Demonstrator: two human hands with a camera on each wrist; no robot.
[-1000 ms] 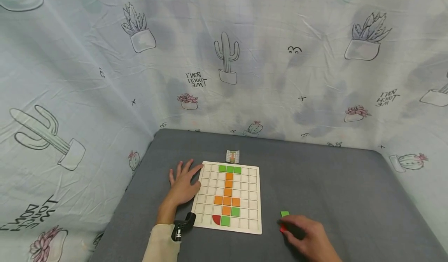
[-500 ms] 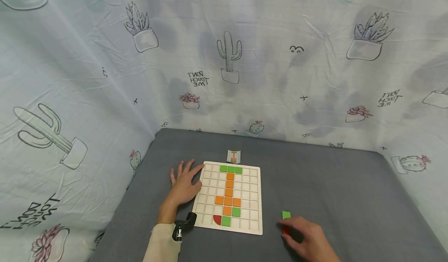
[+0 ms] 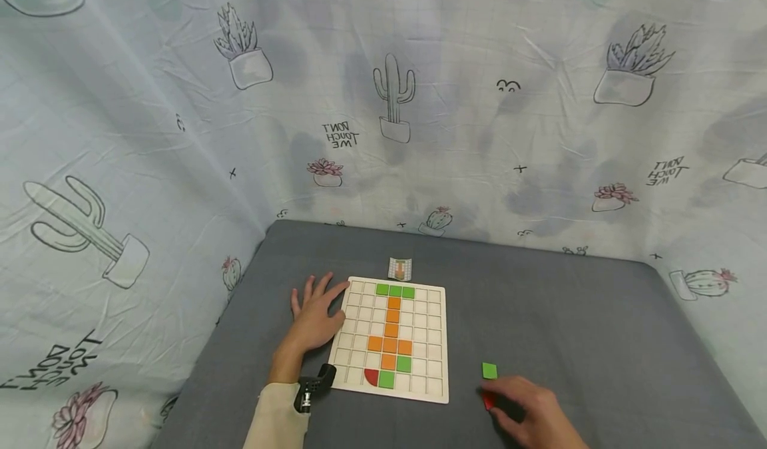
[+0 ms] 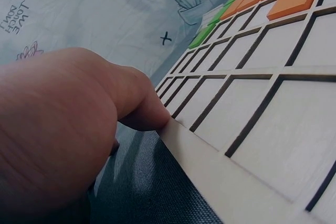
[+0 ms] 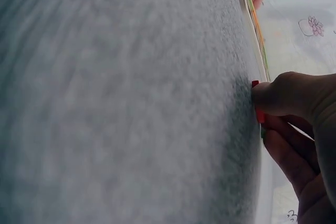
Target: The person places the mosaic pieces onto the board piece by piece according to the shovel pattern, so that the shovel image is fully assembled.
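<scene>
My left hand (image 3: 315, 317) lies at the left edge of the wooden grid board (image 3: 425, 334) with its fingers spread. Its thumb and index finger touch the rim, and the left wrist view shows a fingertip right on the border (image 4: 181, 136). Orange tiles (image 3: 390, 345), green tiles (image 3: 404, 364) and one red quarter-round tile (image 3: 371, 376) sit in the board's cells. To the right of the board, my right hand (image 3: 527, 406) pinches a red tile (image 5: 260, 115) low over the grey cloth; the fingers cover part of it. A loose green tile (image 3: 489, 371) lies just beyond these fingers.
A small card (image 3: 399, 269) with a printed grid pattern lies behind the board. The grey tabletop (image 3: 569, 322) extends to the right. A cloth curtain (image 3: 455, 122) with plant drawings hangs behind and at the sides.
The right hand has shifted slightly around the red tile, and more of the green tile beyond the fingers now shows. The left hand and the board stay in place.
</scene>
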